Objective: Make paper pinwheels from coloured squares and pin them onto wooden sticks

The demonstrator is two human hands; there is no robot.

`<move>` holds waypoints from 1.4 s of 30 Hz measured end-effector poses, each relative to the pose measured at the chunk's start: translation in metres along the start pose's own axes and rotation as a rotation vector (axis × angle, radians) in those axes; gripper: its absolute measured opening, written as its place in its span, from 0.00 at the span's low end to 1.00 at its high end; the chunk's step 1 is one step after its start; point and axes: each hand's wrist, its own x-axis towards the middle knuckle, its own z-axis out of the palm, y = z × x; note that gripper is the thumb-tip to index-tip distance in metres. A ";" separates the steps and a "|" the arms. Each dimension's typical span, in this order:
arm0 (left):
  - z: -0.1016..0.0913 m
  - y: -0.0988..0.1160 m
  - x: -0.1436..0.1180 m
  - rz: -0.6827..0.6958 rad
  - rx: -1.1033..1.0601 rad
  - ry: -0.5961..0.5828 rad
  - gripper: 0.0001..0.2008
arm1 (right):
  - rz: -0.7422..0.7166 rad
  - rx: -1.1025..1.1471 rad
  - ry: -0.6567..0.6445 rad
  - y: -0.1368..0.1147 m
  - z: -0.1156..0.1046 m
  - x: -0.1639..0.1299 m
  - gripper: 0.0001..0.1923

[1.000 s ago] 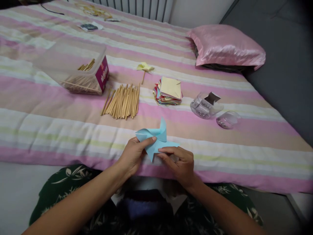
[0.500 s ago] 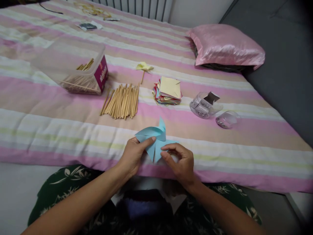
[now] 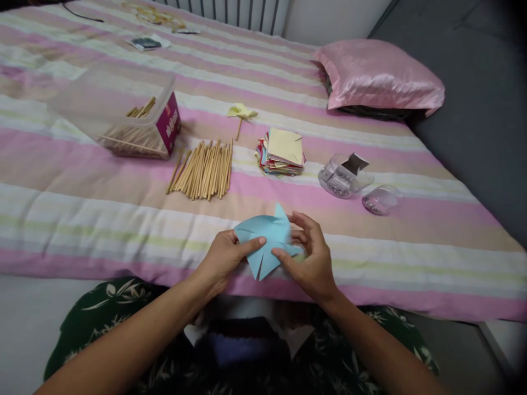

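A light-blue square of paper (image 3: pixel 265 241), slit in from its corners, is held up over the bed's near edge. My left hand (image 3: pixel 228 255) pinches its left side, thumb on top and fingers underneath. At the right side is my right hand (image 3: pixel 310 255), its thumb on the paper's face and its other fingers curled behind the edge. One paper point stands up at the top near the right fingers. Beyond the hands lie a row of thin wooden sticks (image 3: pixel 206 170) and a stack of coloured paper squares (image 3: pixel 285 151).
A clear plastic tub (image 3: pixel 123 118) holding more sticks stands at the left. Near the stack lies a yellow paper pinwheel (image 3: pixel 242 112) on a stick. Two clear containers (image 3: pixel 343 175) with small metal pieces sit at the right. A pink pillow (image 3: pixel 382 77) rests farther back.
The blue paper's upper flap, curled over toward the middle before, now lies opened out. My right hand has moved up and its fingers have gone behind the paper's right edge.
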 end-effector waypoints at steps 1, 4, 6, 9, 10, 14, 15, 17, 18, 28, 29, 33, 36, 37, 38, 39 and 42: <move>0.000 0.000 0.000 -0.008 0.010 -0.006 0.11 | 0.028 0.023 0.000 0.001 0.001 -0.001 0.35; 0.001 0.001 -0.001 -0.017 0.025 -0.026 0.10 | 0.092 0.088 0.011 0.003 0.004 -0.001 0.31; 0.001 0.001 0.000 -0.013 -0.001 -0.036 0.10 | 0.081 0.102 0.038 0.004 0.002 0.001 0.29; 0.000 0.002 0.000 -0.008 -0.078 -0.014 0.12 | -0.070 -0.017 0.210 0.004 -0.003 0.001 0.26; 0.000 0.003 0.000 -0.004 -0.104 0.001 0.12 | -0.144 -0.078 0.285 0.003 -0.005 0.000 0.25; 0.000 0.010 0.000 0.029 -0.222 0.048 0.11 | -0.348 -0.198 0.218 0.000 -0.008 -0.009 0.18; 0.000 0.012 0.000 0.039 -0.249 0.049 0.11 | -0.352 -0.190 0.105 -0.001 -0.006 -0.012 0.18; 0.000 0.013 -0.001 0.052 -0.284 0.030 0.11 | -0.336 -0.144 -0.079 -0.002 -0.001 -0.014 0.20; 0.000 0.013 -0.002 0.053 -0.289 0.016 0.11 | -0.324 -0.118 -0.132 -0.002 0.002 -0.015 0.22; -0.008 0.023 -0.005 -0.057 -0.187 -0.085 0.09 | -0.229 -0.027 -0.236 0.005 -0.009 -0.002 0.09; -0.011 0.026 -0.004 -0.051 -0.184 -0.059 0.09 | -0.224 -0.039 -0.254 0.005 -0.011 -0.001 0.07; -0.019 0.031 -0.002 -0.124 0.008 -0.174 0.11 | -0.205 -0.076 -0.344 0.000 -0.014 0.003 0.06; -0.017 0.025 -0.002 -0.158 0.075 -0.188 0.10 | -0.178 -0.079 -0.389 -0.004 -0.014 0.004 0.09; -0.015 0.023 -0.002 -0.151 0.085 -0.176 0.10 | -0.160 -0.076 -0.390 -0.004 -0.014 0.004 0.09; -0.014 0.021 -0.002 -0.138 0.095 -0.169 0.10 | -0.134 -0.069 -0.387 -0.005 -0.014 0.004 0.10; -0.013 0.019 -0.002 -0.122 0.105 -0.168 0.10 | -0.098 -0.052 -0.384 -0.005 -0.013 0.004 0.10; -0.010 0.017 -0.003 -0.097 0.117 -0.190 0.11 | 0.044 0.057 -0.360 -0.005 -0.012 0.002 0.08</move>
